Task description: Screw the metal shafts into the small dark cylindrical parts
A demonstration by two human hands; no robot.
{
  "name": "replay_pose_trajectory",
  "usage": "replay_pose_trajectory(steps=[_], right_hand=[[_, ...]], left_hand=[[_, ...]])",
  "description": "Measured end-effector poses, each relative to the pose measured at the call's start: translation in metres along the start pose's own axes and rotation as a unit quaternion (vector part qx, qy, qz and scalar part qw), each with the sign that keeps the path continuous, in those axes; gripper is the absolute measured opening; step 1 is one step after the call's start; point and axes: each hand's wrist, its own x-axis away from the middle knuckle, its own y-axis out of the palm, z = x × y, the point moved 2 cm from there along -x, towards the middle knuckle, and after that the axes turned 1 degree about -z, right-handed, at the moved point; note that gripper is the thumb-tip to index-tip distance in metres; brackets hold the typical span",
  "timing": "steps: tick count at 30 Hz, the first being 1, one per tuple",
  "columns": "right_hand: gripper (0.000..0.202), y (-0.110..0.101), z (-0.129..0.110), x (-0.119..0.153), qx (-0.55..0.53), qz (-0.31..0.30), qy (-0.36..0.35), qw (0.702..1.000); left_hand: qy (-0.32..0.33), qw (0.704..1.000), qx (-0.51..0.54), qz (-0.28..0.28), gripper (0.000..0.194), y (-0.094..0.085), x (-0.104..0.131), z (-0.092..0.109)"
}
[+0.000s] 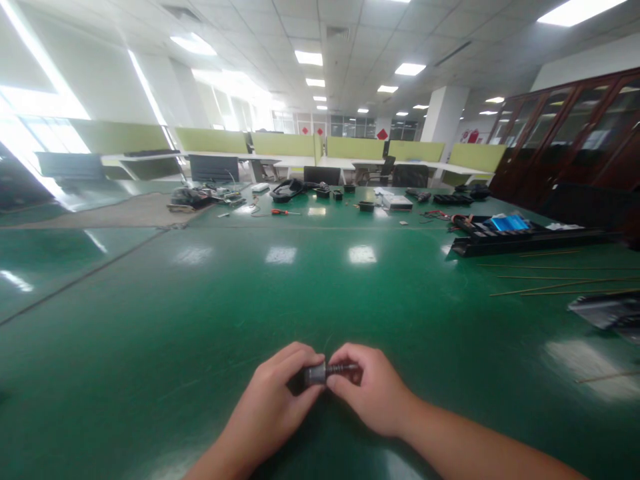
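Note:
Near the front of the green table (320, 293), both hands meet around a small dark cylindrical piece (316, 375) with a narrower ribbed stem (341, 369) pointing right. The thumb and fingers of my left hand (280, 383) are closed on the thick grey-black body. My right hand (373, 387) pinches the ribbed stem, its fingertips close to where stem and body meet. Fingers hide part of the stem's far end. I cannot make out the piece's exact kind.
Thin rods (560, 280) lie at the right, before a long black tray (525, 241) holding a blue packet (510, 222). Farther back are an orange screwdriver (283, 212), a white box (397, 202), small black boxes (367, 207) and a heap of electronic parts (193, 197).

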Motion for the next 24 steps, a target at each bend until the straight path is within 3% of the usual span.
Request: replay_pose_trajectory(steps=[24], right_hand=[[0.003, -0.0018, -0.0064, 0.0014, -0.013, 0.013, -0.006, 1.000]], left_hand=[[0.008, 1.000, -0.005, 0.008, 0.016, -0.0014, -0.0009, 0.0024]])
